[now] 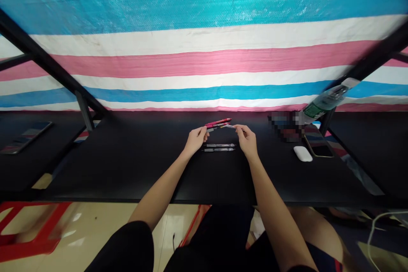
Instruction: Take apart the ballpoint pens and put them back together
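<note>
Near the middle of the black table (134,165), my left hand (196,138) is closed on a thin pen (214,128) with a greyish barrel. My right hand (246,138) pinches a small slender part (230,126) at the pen's other end; whether the two pieces touch I cannot tell. Just behind them lie red and pink pens (222,121). Two clear pens with dark details, an upper one (219,145) and a lower one (219,150), rest side by side on the table between my forearms.
At the right are a white case (302,154), a phone (319,144), a tilted plastic bottle (327,103) and a blurred-out patch. Another phone-like device (27,137) lies far left. A striped sheet (204,63) hangs behind; a red stool (47,229) stands below left.
</note>
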### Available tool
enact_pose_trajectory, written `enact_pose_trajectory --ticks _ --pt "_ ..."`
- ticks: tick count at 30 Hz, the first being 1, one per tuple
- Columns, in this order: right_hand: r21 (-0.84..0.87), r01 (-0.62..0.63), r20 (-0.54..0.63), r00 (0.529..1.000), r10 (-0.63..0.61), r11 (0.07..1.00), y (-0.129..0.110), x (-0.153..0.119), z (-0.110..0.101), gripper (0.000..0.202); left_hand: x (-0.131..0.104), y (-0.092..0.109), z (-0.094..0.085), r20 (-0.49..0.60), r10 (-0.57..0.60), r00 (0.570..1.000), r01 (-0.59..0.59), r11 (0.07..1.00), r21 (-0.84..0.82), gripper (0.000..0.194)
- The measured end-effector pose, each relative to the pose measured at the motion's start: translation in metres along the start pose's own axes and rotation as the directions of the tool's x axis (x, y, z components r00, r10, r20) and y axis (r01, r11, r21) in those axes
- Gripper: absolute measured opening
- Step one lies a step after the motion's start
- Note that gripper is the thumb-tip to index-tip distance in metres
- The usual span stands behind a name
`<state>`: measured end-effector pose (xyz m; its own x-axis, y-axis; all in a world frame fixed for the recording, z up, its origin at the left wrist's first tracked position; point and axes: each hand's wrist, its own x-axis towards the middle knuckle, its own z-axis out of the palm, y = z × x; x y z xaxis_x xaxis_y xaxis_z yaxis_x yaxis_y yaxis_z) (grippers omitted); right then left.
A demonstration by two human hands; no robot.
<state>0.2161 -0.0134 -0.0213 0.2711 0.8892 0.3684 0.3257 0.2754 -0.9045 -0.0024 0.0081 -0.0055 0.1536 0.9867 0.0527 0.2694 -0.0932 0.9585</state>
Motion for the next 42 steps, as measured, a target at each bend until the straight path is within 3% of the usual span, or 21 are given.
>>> enact_pose_trajectory --ticks 7,13,24,29,36,42 --pt "0.247 -0.105 0.047 0.994 0.097 0.963 -0.004 0.0 -0.001 0.023 -0.004 0.008 -0.003 -0.021 0.01 1.0 -0.007 0.987 0.161 0.05" --pt "0.454 -0.188 0.122 0.981 0.148 0.871 -0.007 0.003 0.001 0.03 -0.003 0.009 -0.004 -0.036 -0.013 0.999 0.019 0.988 0.155 0.058" --pt "0.49 -0.265 0.16 0.964 0.214 0.83 -0.011 0.001 0.0 0.03 -0.006 0.011 -0.001 0.076 0.02 0.997 -0.026 0.996 0.082 0.054" --pt "0.446 -0.303 0.241 0.947 0.213 0.842 -0.012 -0.001 0.001 0.031 -0.006 0.012 -0.001 0.087 0.031 0.996 -0.032 0.999 0.017 0.046" --pt "0.354 -0.291 0.218 0.95 0.224 0.889 -0.012 -0.001 0.001 0.035 -0.008 0.015 -0.001 0.095 0.03 0.995 -0.02 0.994 -0.107 0.031" --pt "0.251 -0.34 0.221 0.932 0.288 0.906 -0.01 -0.003 0.001 0.048 -0.009 0.017 0.002 0.132 0.061 0.989 -0.033 0.978 -0.204 0.03"
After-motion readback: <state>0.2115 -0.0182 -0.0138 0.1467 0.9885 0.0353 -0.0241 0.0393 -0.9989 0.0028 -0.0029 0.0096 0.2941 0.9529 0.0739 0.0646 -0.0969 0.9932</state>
